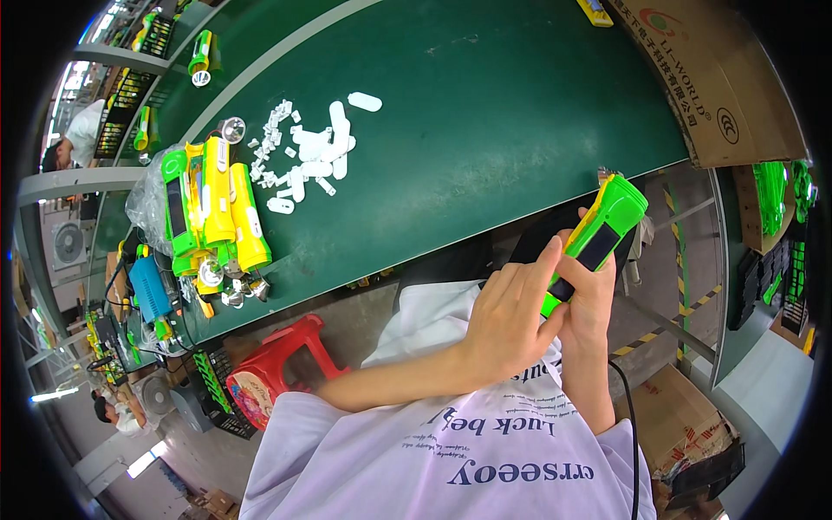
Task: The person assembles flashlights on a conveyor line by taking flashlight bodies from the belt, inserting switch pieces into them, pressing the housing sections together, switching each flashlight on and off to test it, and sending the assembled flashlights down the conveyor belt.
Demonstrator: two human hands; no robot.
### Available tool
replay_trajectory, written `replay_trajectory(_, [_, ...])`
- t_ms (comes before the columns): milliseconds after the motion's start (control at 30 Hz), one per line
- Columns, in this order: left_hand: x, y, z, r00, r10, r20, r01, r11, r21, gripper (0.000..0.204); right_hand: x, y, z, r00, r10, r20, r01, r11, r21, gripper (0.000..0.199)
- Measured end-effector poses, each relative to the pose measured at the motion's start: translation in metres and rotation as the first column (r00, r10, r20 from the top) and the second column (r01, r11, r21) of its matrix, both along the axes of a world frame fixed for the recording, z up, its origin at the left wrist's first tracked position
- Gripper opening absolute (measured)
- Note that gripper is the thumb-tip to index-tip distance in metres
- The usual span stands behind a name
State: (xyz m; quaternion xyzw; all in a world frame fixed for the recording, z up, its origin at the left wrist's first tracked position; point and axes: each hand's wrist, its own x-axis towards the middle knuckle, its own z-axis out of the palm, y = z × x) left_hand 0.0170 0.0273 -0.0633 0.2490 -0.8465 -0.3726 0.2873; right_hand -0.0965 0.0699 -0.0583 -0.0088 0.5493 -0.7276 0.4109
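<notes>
I hold a green torch [601, 232] in front of my chest, off the near edge of the green surface [485, 113], its head tilted up and away to the right. My right hand [591, 299] is wrapped around the lower part of its body from behind, fingers closed on it. My left hand [511, 316] comes in from the left and lies against the torch's dark side panel, the forefinger stretched along the body and the other fingers curled against the handle end; so both hands are closed on the torch. A black cable [631, 416] runs down past my right forearm. Far to the left on the surface lies a heap of green and yellow torches [212, 208], close together, partly on a clear plastic bag [143, 195]. Just right of them, a scatter of small white parts [308, 156] spreads over the surface, well apart from my hands. A blue tool [149, 288] sits at the left end, near the heap. A cardboard box [711, 78] stands at the far right corner of the surface. Below the surface's near edge, to my left, stands a red stool [282, 360].
</notes>
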Motion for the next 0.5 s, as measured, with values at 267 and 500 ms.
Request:
replay_trajectory(267, [0.033,-0.112,0.003,0.924,0.381,-0.036,-0.371,0.915,0.155,0.017,-0.009,0.022,-0.006,1.0,0.008,0.001,-0.008,0.999,-0.037,0.065])
replay_trajectory(500, [0.071,-0.226,0.025,0.767,0.459,0.449,-0.335,0.883,-0.33,0.026,-0.011,0.032,0.001,0.996,0.079,0.047,-0.067,0.976,-0.206,0.07])
